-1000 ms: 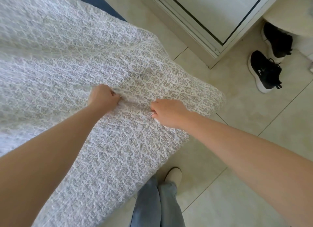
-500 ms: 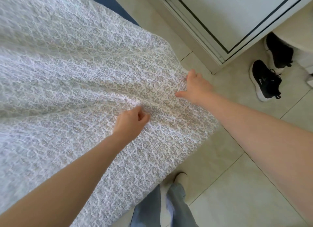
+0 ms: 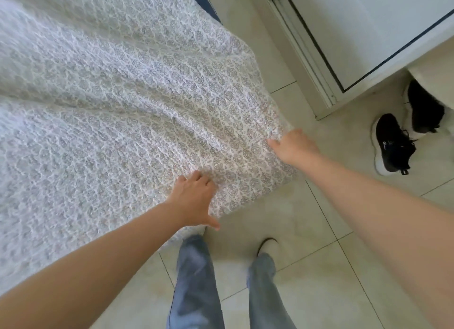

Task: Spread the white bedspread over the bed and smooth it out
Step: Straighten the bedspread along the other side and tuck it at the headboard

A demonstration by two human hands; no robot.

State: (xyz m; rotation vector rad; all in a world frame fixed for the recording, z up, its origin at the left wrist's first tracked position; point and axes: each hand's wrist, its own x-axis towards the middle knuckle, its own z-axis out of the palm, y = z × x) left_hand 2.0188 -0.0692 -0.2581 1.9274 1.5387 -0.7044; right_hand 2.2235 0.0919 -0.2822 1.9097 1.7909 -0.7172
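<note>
At the bed's corner, the bedspread [image 3: 127,112] draped toward bare tile [image 3: 307,230]. Left hand [image 3: 194,203] lay flat, fingers spread; right hand [image 3: 293,145] pinched the hem. Shoes [image 3: 393,144] stood well apart.

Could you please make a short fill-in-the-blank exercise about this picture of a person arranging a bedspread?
1. The right hand pinches the ____ of the white bedspread.
2. The left hand rests on the bedspread with its ____ sticking out over the floor.
3. A pair of ____ sneakers lies on the tiled floor.
4. The person wears blue ____.

Missing words: corner; thumb; black; jeans
</note>
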